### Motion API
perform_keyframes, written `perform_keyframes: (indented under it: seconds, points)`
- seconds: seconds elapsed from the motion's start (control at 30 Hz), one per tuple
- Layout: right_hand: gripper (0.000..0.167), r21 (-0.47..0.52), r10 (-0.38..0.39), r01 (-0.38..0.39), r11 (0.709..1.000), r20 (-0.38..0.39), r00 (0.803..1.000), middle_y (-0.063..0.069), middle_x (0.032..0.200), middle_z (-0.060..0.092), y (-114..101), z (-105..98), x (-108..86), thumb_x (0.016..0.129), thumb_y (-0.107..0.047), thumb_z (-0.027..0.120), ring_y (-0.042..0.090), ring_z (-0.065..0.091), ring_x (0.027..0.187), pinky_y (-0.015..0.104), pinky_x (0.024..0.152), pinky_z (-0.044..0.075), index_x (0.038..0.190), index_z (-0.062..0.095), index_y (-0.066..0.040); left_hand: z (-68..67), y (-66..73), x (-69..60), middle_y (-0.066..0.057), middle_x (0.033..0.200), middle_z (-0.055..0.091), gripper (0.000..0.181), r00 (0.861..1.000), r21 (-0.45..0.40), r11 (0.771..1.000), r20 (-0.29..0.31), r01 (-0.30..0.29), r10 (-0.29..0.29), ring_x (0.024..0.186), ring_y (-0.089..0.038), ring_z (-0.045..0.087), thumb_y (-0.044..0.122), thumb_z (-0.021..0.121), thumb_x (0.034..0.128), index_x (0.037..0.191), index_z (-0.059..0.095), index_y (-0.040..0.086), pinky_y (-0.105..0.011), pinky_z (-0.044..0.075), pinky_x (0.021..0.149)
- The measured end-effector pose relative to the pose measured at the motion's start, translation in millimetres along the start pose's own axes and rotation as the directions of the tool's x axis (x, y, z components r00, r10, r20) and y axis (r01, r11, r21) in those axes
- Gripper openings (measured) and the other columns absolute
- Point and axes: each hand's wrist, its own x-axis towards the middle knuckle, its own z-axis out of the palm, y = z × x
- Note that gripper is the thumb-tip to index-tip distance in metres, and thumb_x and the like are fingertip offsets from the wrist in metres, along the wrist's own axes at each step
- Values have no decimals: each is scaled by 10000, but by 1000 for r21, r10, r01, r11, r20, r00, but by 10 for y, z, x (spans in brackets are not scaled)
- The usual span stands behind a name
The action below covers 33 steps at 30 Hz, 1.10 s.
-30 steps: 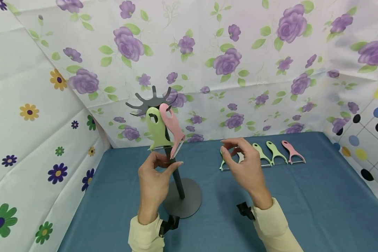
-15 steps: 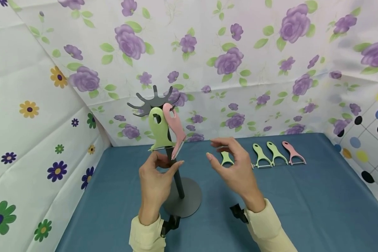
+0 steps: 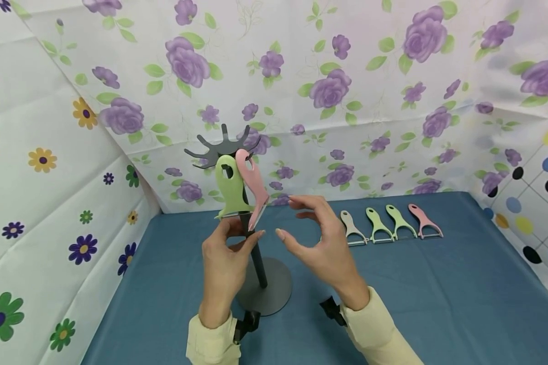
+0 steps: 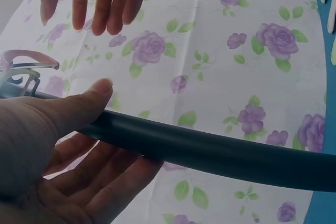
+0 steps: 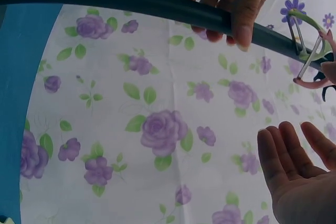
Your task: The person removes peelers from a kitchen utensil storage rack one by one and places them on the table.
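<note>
A dark grey stand (image 3: 258,268) with a pronged top rises left of the middle. From its prongs hang a green peeler (image 3: 230,190) and a pink peeler (image 3: 252,177), side by side. My left hand (image 3: 225,266) grips the pole just below them; in the left wrist view the thumb lies over the pole (image 4: 220,153) and the fingers curl beneath it. To the right of the pink peeler, my right hand (image 3: 326,253) holds nothing, its fingers and thumb spread apart. The right wrist view also has this hand (image 5: 302,187) apart from the pole (image 5: 131,3).
On the blue tabletop (image 3: 438,294) a row lies at the right back: a whitish peeler (image 3: 348,221), two green peelers (image 3: 375,219) and a pink peeler (image 3: 420,216). My right hand covers the row's left end. Flowered cloth (image 3: 297,162) stands behind.
My right hand has moved left, from over the row of peelers toward the stand, and its fingers have spread wider. The left hand stays on the pole.
</note>
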Motion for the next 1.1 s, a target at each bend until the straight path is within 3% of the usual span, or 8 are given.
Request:
perform_keyframes:
  seconds: [0.37, 0.7, 1.1]
  points:
    - [643, 22, -29, 29, 999, 3, 1000, 16, 1347, 606, -103, 106, 52, 861, -140, 838, 169, 589, 1252, 337, 1058, 540, 1432, 546, -186, 8, -31, -37, -58, 1005, 753, 245, 997, -8, 997, -21, -71, 71, 965, -161, 732, 161, 774, 917, 1160, 745, 155, -293, 649, 797]
    - [737, 54, -50, 51, 997, -7, 999, 83, 1384, 565, -224, 211, 100, 831, -153, 867, 199, 573, 1265, 350, 1072, 530, 1470, 501, -183, 29, -71, -58, -110, 1035, 759, 262, 995, 6, 996, -43, -89, 89, 990, -232, 741, 110, 758, 925, 1187, 743, 108, -348, 650, 810]
    - [777, 32, -74, 75, 997, -27, 997, 59, 1372, 567, -307, 330, 157, 820, -141, 874, 191, 571, 1239, 369, 1041, 534, 1487, 477, -141, 57, -59, -84, -78, 1032, 770, 212, 993, 36, 994, -53, -107, 109, 961, -190, 746, 124, 710, 967, 1177, 736, 100, -349, 651, 810]
